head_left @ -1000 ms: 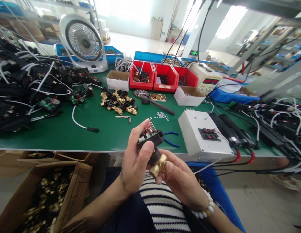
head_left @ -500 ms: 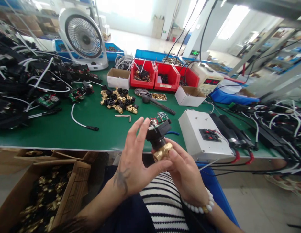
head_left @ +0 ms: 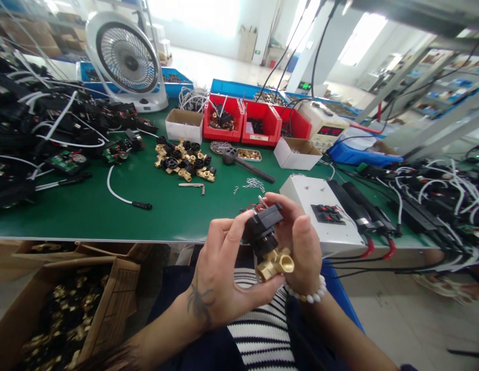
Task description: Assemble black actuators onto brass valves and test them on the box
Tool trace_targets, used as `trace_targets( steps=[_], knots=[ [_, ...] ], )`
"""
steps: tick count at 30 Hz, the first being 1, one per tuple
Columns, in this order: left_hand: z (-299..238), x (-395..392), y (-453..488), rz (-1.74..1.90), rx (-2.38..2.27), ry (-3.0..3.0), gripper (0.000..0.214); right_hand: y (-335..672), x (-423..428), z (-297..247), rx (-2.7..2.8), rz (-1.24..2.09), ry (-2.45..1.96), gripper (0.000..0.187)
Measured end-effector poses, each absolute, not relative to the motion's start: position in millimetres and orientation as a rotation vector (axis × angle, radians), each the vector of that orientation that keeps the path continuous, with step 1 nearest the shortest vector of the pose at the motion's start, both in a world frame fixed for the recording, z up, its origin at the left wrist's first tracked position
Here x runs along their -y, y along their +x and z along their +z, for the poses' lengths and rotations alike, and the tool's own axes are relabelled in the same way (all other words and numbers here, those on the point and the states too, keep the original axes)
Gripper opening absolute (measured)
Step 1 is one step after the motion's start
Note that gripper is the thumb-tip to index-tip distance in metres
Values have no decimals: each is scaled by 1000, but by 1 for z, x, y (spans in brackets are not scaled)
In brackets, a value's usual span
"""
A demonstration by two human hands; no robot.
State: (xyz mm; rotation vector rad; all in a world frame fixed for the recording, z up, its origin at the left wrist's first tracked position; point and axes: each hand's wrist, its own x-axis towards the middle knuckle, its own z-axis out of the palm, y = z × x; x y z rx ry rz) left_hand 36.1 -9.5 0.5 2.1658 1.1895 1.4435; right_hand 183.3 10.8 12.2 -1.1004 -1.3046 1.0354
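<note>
Both my hands hold one brass valve with a black motor housing point(head_left: 267, 239) in front of my chest, just below the green table edge point(head_left: 88, 238). My left hand point(head_left: 220, 278) cups it from the left, with the thumb against the black housing and the fingers under the brass body. Around the right side wraps my right hand point(head_left: 299, 242), its fingers curled over the top of the housing. Red wires show at the top of the housing. The brass outlet points toward me. A white bead bracelet point(head_left: 307, 296) is on my right wrist.
A pile of similar brass-and-black valves point(head_left: 183, 162) lies mid-table. Behind it stand red bins point(head_left: 258, 123) and small cardboard boxes. A white test box point(head_left: 320, 216) sits at right, black cables at both sides, a white fan point(head_left: 125, 59) at the back. A carton of valves point(head_left: 57, 314) stands lower left.
The valve has been turned and lowered: the brass outlet now faces me. My right hand moved up over the housing; my left hand shifted from open fingers to cupping it.
</note>
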Motion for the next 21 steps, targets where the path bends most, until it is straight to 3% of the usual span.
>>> trace_targets(
  steps=[8,13,19,21],
  knots=[
    [2,17,48,1522,-1192,2139,69,163,-8,23,997,980,-1010,39],
    [-6,8,49,1453,-1188,2016,70,167,-21,11,1178,919,-1084,47],
    [-38,-19,33,1206,-1381,1751,61,260,-93,21,1591,242,-1493,25],
    [-48,-26,27,1164,-1445,1714,61,302,-117,30,1560,213,-1627,15]
  ],
)
